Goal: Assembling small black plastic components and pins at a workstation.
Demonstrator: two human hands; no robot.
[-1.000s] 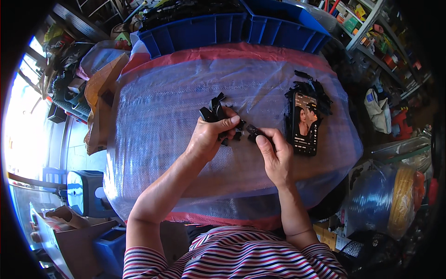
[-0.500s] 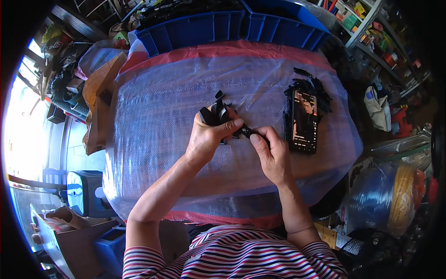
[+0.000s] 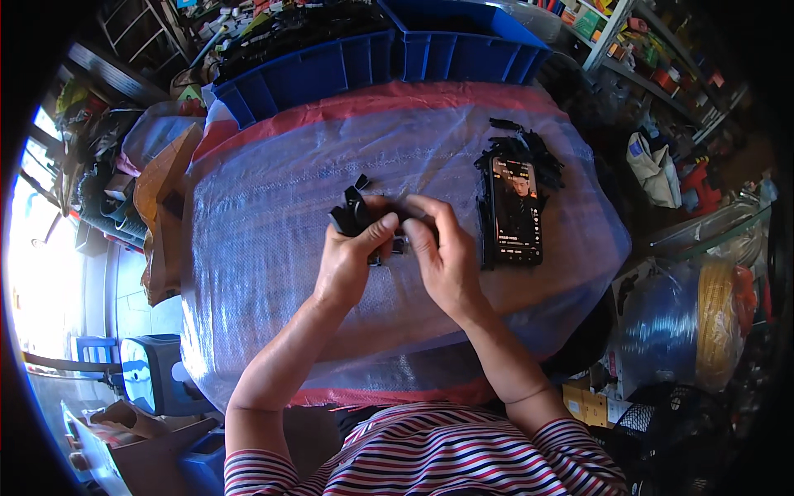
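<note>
Black plastic parts [image 3: 354, 213] pinched between both hands.

**Two hands meet over black parts at frame centre**

The left hand [image 3: 347, 264] grips a bunch of black clips [image 3: 351, 213], thumb pressed across them. The right hand [image 3: 442, 256] touches it, fingers [image 3: 430, 211] curled over a small black piece between them. Just right lies a lit phone [image 3: 517, 211] on the plastic-wrapped counter [image 3: 265, 248]. Blue bins [image 3: 372, 62] line the top.

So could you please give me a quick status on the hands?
Left hand gripping small black parts. Right hand pinching the same bundle. Phone lies right, apart, on the plastic-covered table.
</note>
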